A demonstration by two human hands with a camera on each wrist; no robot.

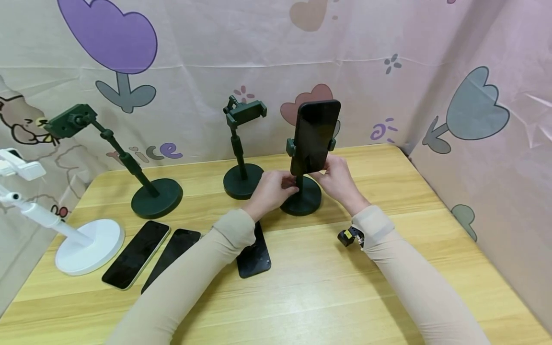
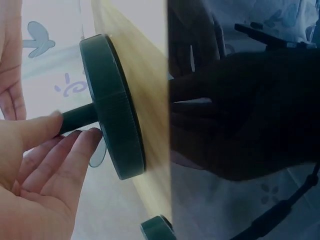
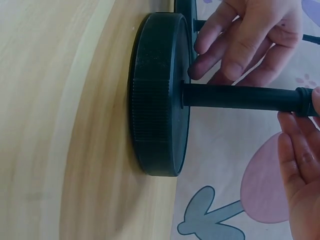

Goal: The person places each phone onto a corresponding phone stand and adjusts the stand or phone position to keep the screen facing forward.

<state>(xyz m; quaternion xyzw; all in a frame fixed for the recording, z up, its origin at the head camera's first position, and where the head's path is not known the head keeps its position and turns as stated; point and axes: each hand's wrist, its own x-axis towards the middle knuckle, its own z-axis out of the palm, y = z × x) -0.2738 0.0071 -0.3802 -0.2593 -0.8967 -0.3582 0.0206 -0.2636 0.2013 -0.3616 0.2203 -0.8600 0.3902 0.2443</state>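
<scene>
A black phone (image 1: pixel 316 136) is clamped upright in a dark green phone stand (image 1: pixel 307 197). My right hand (image 1: pixel 338 179) is behind and below the phone; the right wrist view shows its thumb and fingers (image 3: pixel 305 155) gripping the collar on the stand's pole (image 3: pixel 240 96). Left of the pole, low over the round base (image 2: pixel 112 107), my left hand (image 1: pixel 272 189) has loosely bent fingers. Its fingertips are close to the pole and do not wrap it; whether they touch cannot be told. Another phone (image 1: pixel 253 256) lies beneath my left wrist, its glossy screen reflecting the hand.
Two more green stands stand farther left, one at the back (image 1: pixel 243 179) and one nearer (image 1: pixel 157 197). A white stand (image 1: pixel 90 247) is at the left edge, beside two phones lying flat (image 1: pixel 135 254). A printed cloth (image 1: pixel 241 43) hangs behind the wooden table (image 1: pixel 310 282).
</scene>
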